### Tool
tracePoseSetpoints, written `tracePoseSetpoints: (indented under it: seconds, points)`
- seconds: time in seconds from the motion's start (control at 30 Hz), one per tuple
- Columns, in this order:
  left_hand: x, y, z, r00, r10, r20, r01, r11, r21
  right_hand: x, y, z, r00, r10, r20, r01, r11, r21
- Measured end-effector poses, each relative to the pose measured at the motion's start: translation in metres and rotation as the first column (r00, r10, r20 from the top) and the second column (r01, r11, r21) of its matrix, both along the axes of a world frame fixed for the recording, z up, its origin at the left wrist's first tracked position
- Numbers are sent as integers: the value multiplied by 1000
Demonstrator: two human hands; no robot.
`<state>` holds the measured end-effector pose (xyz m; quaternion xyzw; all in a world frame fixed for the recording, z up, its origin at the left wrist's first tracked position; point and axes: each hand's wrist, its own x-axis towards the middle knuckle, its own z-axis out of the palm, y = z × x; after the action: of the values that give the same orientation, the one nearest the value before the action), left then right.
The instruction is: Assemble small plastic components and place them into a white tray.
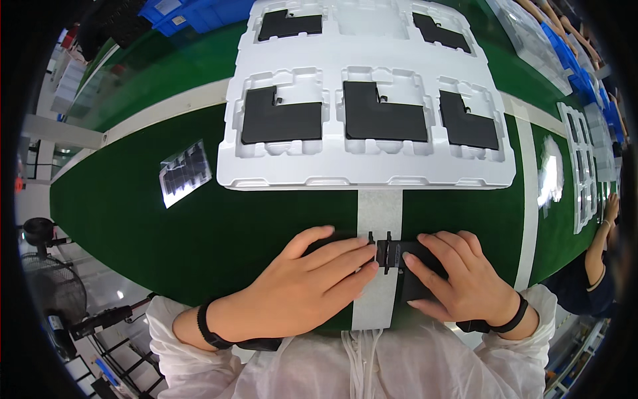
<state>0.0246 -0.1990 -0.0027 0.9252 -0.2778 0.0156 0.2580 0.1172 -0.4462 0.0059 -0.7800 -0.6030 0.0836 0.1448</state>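
A black flat part (pixel 417 284) lies at the table's near edge across a pale tape strip, mostly hidden under my hands. My right hand (pixel 460 274) grips its right portion, with thumb and index finger near its middle. From the left, my left hand (pixel 318 282) covers the other portion, fingers stretched and pressed together at its end. Between my fingertips, small dark upright tabs (pixel 389 251) stick out. Beyond them stands a white moulded tray (pixel 365 169) with several black L-shaped flat parts (pixel 384 118) in its recesses.
A clear bag with dark strips (pixel 186 174) lies on the green table (pixel 133 199) at left. To the right are a shiny clear bag (pixel 550 174) and another white tray (pixel 579 169). Blue bins (pixel 199 14) stand far left. Another person's arm (pixel 601 246) shows at right; a fan (pixel 53 286) stands left.
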Motion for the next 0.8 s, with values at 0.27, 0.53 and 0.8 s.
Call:
tracePoseSetpoints:
  seconds: [0.27, 0.53, 0.8]
  points:
    - [-1, -27, -1, 939, -79, 334, -55, 926, 374, -3, -1, 7, 1000, 7, 16, -6, 1000, -18]
    - [-7, -34, -6, 871, -146, 469, -114, 869, 482, -8, -2, 2, 997, 0, 72, -1, 1000, 13]
    - [-16, -24, -1, 930, 273, 245, -280, 960, -6, 9, -27, 1, 725, 18, -689, 240, 930, 277]
